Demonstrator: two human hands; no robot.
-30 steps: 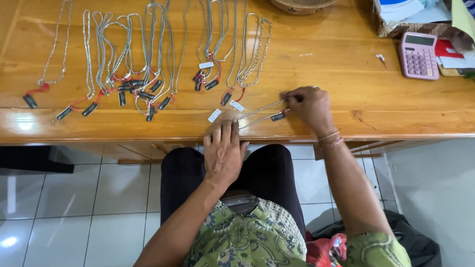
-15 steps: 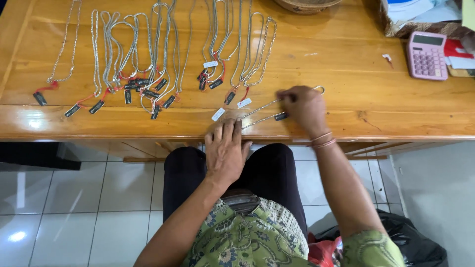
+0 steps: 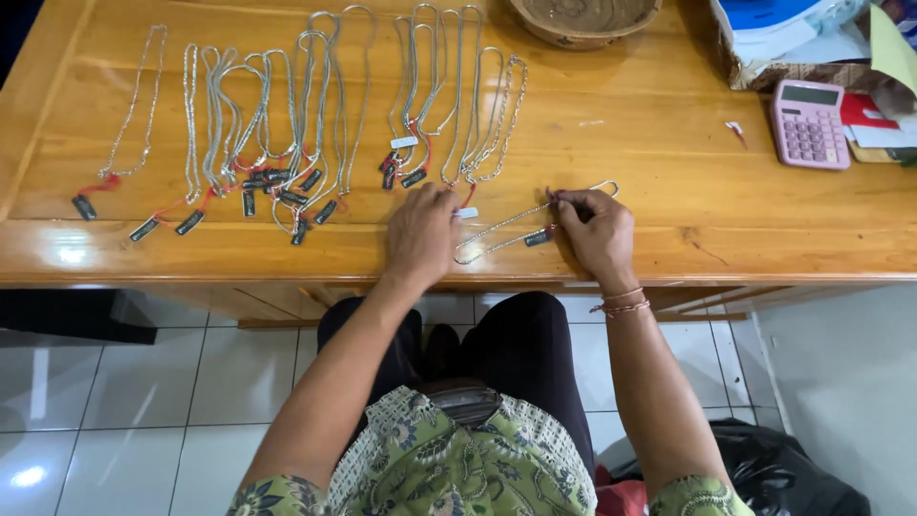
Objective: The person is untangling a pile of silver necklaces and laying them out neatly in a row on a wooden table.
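While my left hand lies palm down on the wooden table, fingers loosely spread and gripping nothing, it presses one end of a silver chain near the front edge; my right hand is closed in a pinch on the same chain at its other end, thumb and forefinger meeting on the links. The chain runs slantwise between the two hands, a loop of it showing just past my right fingers, with a small dark tag on a red thread hanging from it beside my right hand. I judge it light, limp and slippery; it will sag and kink wherever it is unsupported, so the ends or the clasp are the places to hold, not the middle. Further back lie rows of silver chains, each with its own dark tag; a woven basket sits at the far edge, and a pink calculator lies well to my right.
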